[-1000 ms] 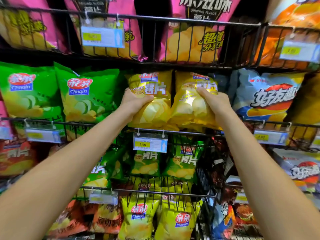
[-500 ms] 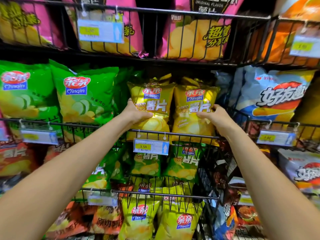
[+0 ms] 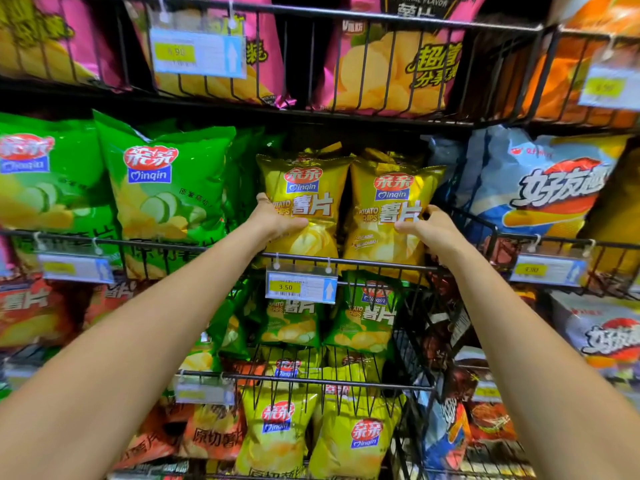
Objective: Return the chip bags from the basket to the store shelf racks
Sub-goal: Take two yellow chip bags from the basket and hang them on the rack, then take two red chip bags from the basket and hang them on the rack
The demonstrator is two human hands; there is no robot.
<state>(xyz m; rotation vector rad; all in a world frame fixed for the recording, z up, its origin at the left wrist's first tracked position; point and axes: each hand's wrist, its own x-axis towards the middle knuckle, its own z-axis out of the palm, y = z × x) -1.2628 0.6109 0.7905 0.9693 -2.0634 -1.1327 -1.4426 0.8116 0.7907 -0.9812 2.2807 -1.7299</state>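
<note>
The left hand has its grip clamped on the lower left side of a yellow Qinqin potato chip bag, thumb across the front and the fingers hidden behind it. The right hand is closed the same way on the right side of a second yellow Qinqin bag, its thumb lying over the printed characters. Both bags stand upright, touching side by side, inside the middle wire rack, their bottoms behind its front rail and more yellow bags just behind them. A price tag reading 3.50 hangs from that rail below the left bag. At the rack's left end stand green Qinqin cucumber-flavour bags; at its right end is a large blue-and-yellow snack bag. The rack above holds pink chip bags with an orange bag at its right corner. The lower rack holds small green bags, and beneath it are lime-yellow Qinqin bags and orange-red ones to their left. No basket shows.
</note>
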